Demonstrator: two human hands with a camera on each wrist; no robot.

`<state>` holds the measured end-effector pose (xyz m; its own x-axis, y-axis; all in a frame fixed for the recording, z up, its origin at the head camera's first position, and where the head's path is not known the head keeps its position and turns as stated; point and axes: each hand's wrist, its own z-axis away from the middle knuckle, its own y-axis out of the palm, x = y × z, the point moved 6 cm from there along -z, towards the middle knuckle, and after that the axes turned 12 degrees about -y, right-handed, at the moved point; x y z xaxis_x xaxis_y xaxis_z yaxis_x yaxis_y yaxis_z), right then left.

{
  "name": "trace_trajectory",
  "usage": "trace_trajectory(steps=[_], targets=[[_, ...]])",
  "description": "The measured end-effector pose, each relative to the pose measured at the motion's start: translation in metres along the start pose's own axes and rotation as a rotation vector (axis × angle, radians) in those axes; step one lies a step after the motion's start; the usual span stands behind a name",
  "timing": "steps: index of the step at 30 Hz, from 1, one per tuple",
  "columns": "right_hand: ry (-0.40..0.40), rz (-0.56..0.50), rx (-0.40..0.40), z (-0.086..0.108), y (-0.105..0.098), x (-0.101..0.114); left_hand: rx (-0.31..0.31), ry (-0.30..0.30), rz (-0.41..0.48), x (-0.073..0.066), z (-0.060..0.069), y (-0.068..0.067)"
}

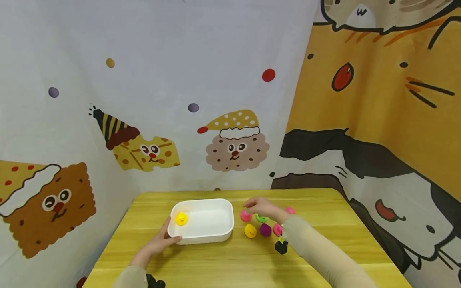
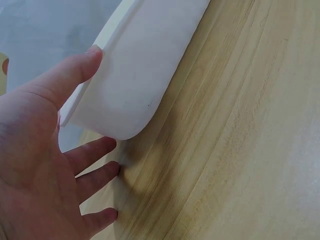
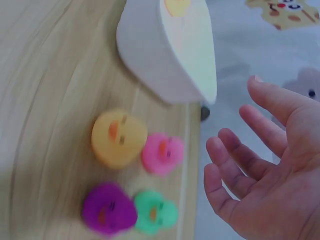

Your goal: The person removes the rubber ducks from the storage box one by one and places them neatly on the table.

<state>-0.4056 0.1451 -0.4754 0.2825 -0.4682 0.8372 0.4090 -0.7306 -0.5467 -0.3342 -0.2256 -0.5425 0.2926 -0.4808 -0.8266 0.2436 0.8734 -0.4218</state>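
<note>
A white plastic box stands on the table, with a yellow rubber duck inside at its left end. My left hand holds the box's near left corner, the thumb along the front wall. The other fingers spread round the corner. My right hand hovers over the rubber ducks right of the box, fingers loosely bent and holding nothing. Nearest below it are a pink duck and a green duck. A yellow duck and a purple duck sit closer to me.
Another pink duck lies by the right wrist, and a further pink duck shows behind the forearm. The wooden table meets a printed cloth backdrop at the back and sides.
</note>
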Motion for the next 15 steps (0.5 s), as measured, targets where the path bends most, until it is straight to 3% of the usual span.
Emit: trace_trajectory(steps=[15], targets=[[-0.052, -0.099, 0.106, -0.074, 0.076, 0.038, -0.040, -0.011, 0.039, 0.006, -0.003, 0.000]])
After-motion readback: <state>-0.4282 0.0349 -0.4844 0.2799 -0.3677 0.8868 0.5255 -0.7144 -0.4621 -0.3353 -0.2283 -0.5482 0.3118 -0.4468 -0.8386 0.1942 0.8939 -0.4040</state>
